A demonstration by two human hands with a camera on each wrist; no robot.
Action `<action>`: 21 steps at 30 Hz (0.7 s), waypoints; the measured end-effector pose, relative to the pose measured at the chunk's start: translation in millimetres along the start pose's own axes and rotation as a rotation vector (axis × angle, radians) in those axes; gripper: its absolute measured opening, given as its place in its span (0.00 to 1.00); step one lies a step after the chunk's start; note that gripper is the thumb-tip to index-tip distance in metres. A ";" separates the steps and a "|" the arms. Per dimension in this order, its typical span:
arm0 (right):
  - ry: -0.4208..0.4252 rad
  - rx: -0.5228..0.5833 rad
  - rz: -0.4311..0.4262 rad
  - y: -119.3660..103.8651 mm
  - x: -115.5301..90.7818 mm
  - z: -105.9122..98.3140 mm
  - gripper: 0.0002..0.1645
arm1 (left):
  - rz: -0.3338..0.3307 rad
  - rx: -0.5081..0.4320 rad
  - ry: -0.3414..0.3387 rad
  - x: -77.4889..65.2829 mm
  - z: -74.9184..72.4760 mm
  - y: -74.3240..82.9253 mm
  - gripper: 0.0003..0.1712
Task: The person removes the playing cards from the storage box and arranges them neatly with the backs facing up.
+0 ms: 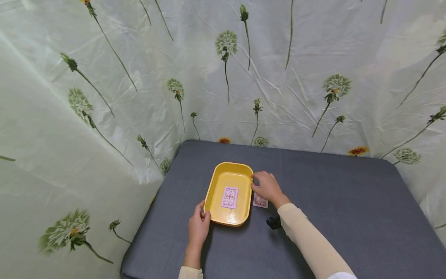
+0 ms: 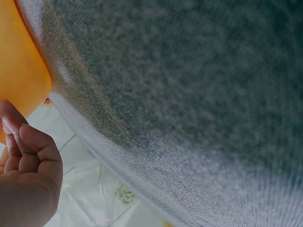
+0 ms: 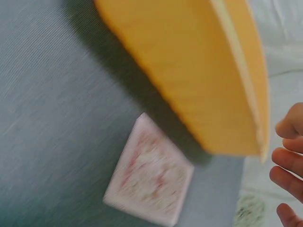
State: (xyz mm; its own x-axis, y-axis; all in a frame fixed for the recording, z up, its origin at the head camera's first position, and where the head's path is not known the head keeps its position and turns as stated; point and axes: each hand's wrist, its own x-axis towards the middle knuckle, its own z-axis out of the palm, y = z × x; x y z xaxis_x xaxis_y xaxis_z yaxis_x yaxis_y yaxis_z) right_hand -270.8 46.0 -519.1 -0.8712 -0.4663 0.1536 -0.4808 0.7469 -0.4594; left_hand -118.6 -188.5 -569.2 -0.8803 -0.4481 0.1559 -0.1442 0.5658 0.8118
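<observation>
A yellow tray (image 1: 213,186) stands on the dark grey padded surface, with a pink-backed playing card (image 1: 229,197) face down inside it. My left hand (image 1: 199,224) grips the tray's near left corner, its thumb and fingers at the rim. In the left wrist view, that hand (image 2: 31,165) has curled fingers against the orange-looking wall. At the right rim is my right hand (image 1: 267,186), its fingertips right by the edge. The right wrist view shows its fingers (image 3: 287,177) spread, holding nothing. Just under this hand lies a second pink-patterned card (image 3: 150,172), beside the tray.
A small black object (image 1: 273,223) shows under the right forearm. The grey padded surface (image 1: 331,193) extends to the right. A pale cloth with printed dandelions (image 1: 278,77) hangs behind it and along the left side.
</observation>
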 end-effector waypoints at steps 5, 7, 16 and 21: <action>-0.006 0.036 -0.062 -22.4 7.6 -3.1 0.16 | -0.006 -0.001 -0.010 0.2 -0.5 0.8 0.21; -0.019 0.058 -0.075 -29.9 10.5 -1.2 0.14 | -0.005 -0.008 -0.009 0.3 -0.9 1.7 0.22; -0.123 0.070 -0.120 -52.5 19.7 23.9 0.13 | 0.119 -0.015 0.077 -1.6 -0.2 -1.0 0.20; -0.181 0.093 -0.104 -56.2 18.7 35.9 0.14 | 0.079 -0.012 0.049 -3.0 0.0 -0.7 0.20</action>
State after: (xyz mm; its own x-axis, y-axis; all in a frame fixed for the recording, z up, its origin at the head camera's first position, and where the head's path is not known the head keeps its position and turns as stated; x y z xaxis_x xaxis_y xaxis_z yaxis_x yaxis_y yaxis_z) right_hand -256.5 -21.7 -521.9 -0.7816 -0.6219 0.0489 -0.5482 0.6473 -0.5296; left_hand -115.9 -187.5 -570.3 -0.8658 -0.4353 0.2469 -0.0691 0.5926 0.8025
